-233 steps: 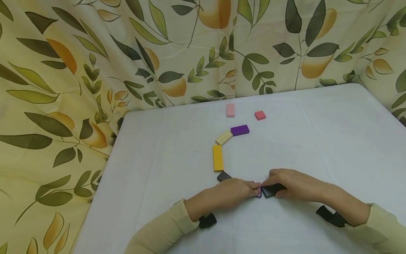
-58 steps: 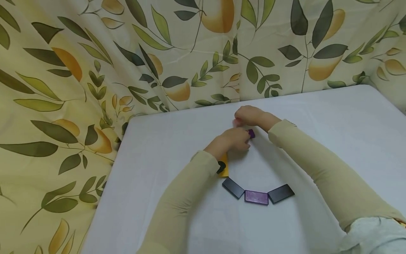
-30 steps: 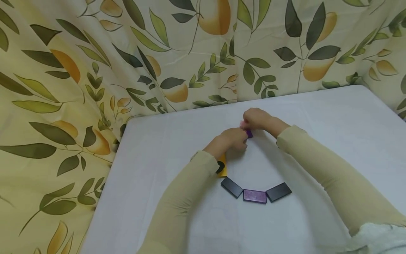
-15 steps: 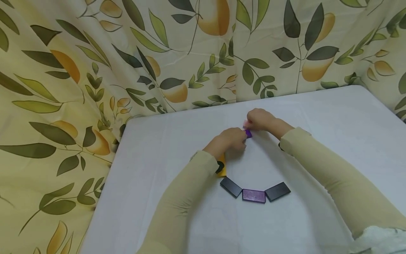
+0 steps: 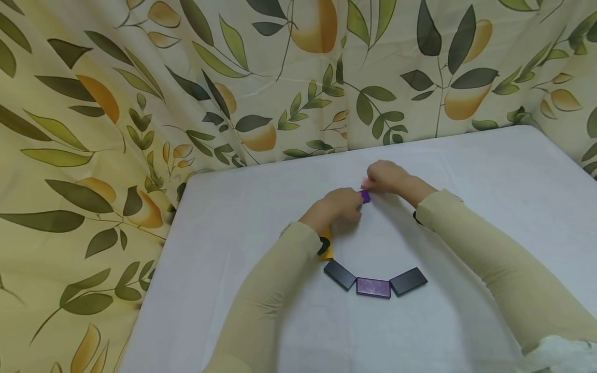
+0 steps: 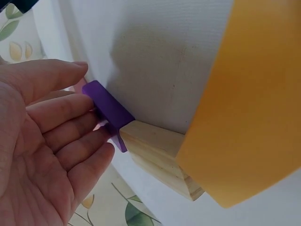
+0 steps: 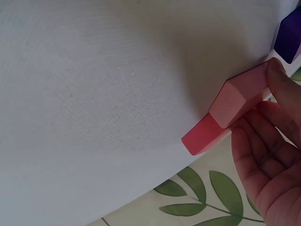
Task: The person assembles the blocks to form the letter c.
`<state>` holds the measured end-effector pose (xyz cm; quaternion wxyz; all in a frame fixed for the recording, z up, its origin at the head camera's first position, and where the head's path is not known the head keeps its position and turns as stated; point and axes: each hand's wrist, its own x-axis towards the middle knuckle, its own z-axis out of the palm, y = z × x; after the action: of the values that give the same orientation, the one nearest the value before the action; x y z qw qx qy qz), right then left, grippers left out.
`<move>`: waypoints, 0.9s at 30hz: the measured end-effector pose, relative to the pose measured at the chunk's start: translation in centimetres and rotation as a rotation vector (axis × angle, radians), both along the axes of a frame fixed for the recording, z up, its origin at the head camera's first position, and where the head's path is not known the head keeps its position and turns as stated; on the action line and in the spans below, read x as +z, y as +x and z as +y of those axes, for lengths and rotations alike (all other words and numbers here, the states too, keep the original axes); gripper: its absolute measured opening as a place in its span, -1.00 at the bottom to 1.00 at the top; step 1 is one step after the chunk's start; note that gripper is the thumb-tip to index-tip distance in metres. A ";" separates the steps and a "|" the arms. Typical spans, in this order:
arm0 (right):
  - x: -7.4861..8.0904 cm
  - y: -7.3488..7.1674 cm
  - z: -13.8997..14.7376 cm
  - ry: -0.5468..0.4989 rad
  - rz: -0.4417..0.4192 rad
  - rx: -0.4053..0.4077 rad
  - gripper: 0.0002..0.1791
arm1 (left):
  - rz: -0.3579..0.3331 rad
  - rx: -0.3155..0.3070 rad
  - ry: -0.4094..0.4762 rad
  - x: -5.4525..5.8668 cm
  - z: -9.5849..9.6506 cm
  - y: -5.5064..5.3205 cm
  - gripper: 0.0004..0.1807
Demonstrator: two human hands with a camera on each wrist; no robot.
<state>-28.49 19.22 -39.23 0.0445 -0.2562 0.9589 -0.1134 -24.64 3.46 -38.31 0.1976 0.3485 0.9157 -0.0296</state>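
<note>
pink block against red block

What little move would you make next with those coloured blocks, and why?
Probably nudge the pink block against the purple block. The right hand touches it, and the left hand steadies the purple block, the chain's open end.

From my head view, the left hand covers the wooden block and most of the purple block; only its end peeks out. The yellow block is largely hidden under that sleeve. The right hand hides nearly all of the pink block, so I cannot judge its grip there. The desk runs off the bottom edge.
</note>
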 end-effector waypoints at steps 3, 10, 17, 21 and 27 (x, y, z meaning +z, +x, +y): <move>0.0 0.1 0.3 -0.002 0.013 0.004 -0.59 | 0.004 0.003 -0.002 0.0 0.1 0.0 -0.79; 0.0 0.6 1.1 -0.027 0.036 0.059 -0.64 | -0.014 -0.008 0.009 -0.2 -0.1 -0.2 -0.78; -0.2 0.7 1.4 -0.036 0.029 0.060 -0.67 | -0.019 -0.035 0.010 -0.3 -0.3 -0.3 -0.79; 0.1 0.9 1.4 -0.040 0.000 0.066 -0.72 | -0.015 -0.044 0.009 -0.3 -0.4 -0.2 -0.78; 0.2 1.0 1.5 -0.030 -0.036 0.065 -0.81 | -0.020 -0.029 0.005 -0.3 -0.4 -0.1 -0.78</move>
<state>-27.48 20.76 -39.05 0.0613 -0.2859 0.9473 -0.1309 -24.78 3.03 -38.62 0.2055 0.3626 0.9086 -0.0265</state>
